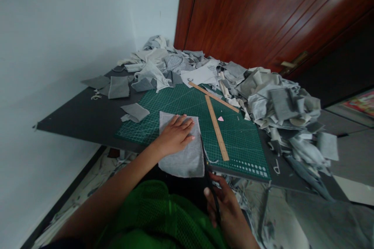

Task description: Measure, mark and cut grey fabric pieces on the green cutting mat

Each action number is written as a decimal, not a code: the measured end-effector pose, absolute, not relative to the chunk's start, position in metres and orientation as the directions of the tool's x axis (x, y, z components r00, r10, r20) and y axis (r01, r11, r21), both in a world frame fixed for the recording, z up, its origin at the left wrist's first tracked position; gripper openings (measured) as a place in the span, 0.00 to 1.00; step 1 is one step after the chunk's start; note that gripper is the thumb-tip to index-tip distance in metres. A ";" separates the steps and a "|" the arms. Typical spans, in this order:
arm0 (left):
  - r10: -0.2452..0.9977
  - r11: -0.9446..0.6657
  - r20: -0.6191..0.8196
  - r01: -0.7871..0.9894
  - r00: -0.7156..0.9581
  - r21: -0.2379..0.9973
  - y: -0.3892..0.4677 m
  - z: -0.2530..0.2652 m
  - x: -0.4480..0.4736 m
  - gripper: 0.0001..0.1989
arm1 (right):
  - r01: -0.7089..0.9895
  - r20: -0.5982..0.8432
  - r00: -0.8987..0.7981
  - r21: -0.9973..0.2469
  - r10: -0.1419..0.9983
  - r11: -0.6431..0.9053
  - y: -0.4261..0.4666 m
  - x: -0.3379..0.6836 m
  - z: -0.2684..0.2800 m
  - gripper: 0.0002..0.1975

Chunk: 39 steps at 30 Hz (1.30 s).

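Note:
A grey piece of fabric (187, 161) lies on the green cutting mat (245, 140), its near end hanging over the table's front edge. My left hand (177, 134) rests flat on it with the fingers spread. My right hand (224, 206) is closed round the dark handles of a pair of scissors (207, 175). The blades point away from me along the fabric's right edge. A thin trimmed strip of fabric (212, 161) curls just right of the blades. How far the blades are apart cannot be made out.
Two wooden rulers (216, 128) (214, 96) lie on the mat, with a small pink triangle (220, 119) beside them. Heaped fabric scraps (280, 101) cover the table's back and right. A folded grey piece (136, 112) lies left. Walls and a wooden door (248, 15) stand behind.

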State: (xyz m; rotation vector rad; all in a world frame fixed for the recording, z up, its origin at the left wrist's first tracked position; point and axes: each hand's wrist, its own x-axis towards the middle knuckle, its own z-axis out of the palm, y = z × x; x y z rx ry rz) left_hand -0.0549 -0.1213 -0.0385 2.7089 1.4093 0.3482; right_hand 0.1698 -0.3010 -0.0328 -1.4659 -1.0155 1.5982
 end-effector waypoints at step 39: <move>0.724 -0.689 0.278 0.648 0.631 0.325 -0.109 -0.037 -0.071 0.23 | -0.121 -0.484 0.025 -0.870 0.875 -0.478 -0.293 0.156 -0.018 0.33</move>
